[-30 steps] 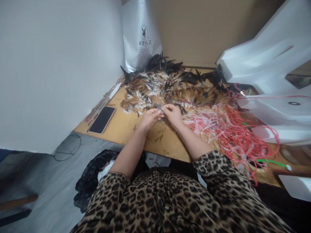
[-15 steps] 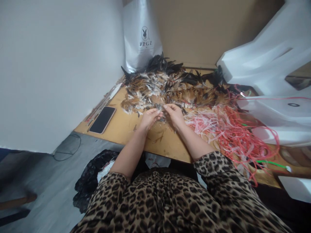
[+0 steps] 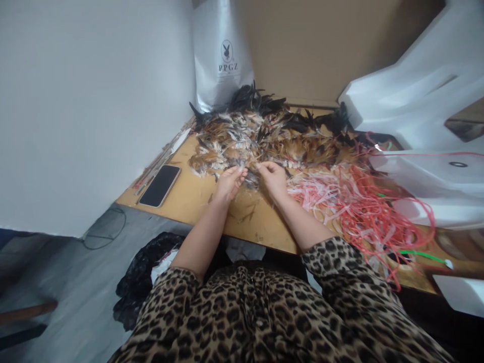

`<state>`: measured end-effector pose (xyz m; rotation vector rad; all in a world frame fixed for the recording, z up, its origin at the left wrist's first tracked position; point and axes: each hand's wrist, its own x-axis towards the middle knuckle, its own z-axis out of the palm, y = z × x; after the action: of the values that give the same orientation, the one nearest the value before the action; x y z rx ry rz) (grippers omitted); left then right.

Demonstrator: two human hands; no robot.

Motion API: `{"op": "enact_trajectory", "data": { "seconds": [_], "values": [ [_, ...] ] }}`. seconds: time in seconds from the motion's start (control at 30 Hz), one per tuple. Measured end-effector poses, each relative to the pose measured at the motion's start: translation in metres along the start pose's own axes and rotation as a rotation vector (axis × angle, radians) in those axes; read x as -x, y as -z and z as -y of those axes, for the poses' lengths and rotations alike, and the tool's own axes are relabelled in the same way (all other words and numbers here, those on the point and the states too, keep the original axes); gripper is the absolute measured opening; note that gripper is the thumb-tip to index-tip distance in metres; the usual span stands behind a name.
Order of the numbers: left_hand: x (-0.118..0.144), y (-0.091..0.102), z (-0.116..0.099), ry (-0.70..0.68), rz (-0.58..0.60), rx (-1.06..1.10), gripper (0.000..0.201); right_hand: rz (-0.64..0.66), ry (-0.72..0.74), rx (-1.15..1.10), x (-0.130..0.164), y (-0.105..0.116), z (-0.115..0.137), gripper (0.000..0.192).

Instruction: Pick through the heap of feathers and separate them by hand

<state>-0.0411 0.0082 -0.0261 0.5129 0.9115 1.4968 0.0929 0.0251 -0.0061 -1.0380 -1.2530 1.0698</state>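
Brown, white and black feathers point(image 3: 227, 133) lie in a broad heap on the wooden table. At the heap's front edge my left hand point(image 3: 231, 181) is closed in a pinch, with what looks like a small feather at its fingertips. My right hand point(image 3: 273, 177) pinches what seems to be a brownish feather, a short gap to the right. The feather shafts are too small and blurred to make out. Loose grey fluff point(image 3: 250, 180) lies between and under the two hands.
To the right spreads a tangle of red and pink plastic strips point(image 3: 370, 212), beside white plastic sheeting point(image 3: 412, 96). A phone point(image 3: 160, 186) lies at the left on the table point(image 3: 189, 201). Behind the feathers stands a silver bag point(image 3: 223, 80). A black plastic bag point(image 3: 141, 282) sits below.
My hands have drawn slightly apart, the left one shifting a little left. A brownish feather now shows near the right fingertips. The surroundings look the same.
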Motion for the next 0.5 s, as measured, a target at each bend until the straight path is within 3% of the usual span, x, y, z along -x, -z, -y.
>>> {"op": "enact_trajectory", "data": {
  "seconds": [0.13,0.37,0.5],
  "values": [
    [0.0027,-0.0009,0.0017,0.051,0.107,-0.086,0.006,0.142,-0.080,0.000,0.0004,-0.0022,-0.0067,0.025],
    [0.0079,-0.0021,0.0020,0.133,0.231,-0.217,0.014,0.171,-0.329,-0.205,-0.0009,0.0001,-0.0071,0.030],
    [0.0079,0.0002,0.0018,0.154,0.242,-0.242,0.013,0.218,-0.338,-0.184,-0.0028,0.0032,-0.0055,0.029]
  ]
}}
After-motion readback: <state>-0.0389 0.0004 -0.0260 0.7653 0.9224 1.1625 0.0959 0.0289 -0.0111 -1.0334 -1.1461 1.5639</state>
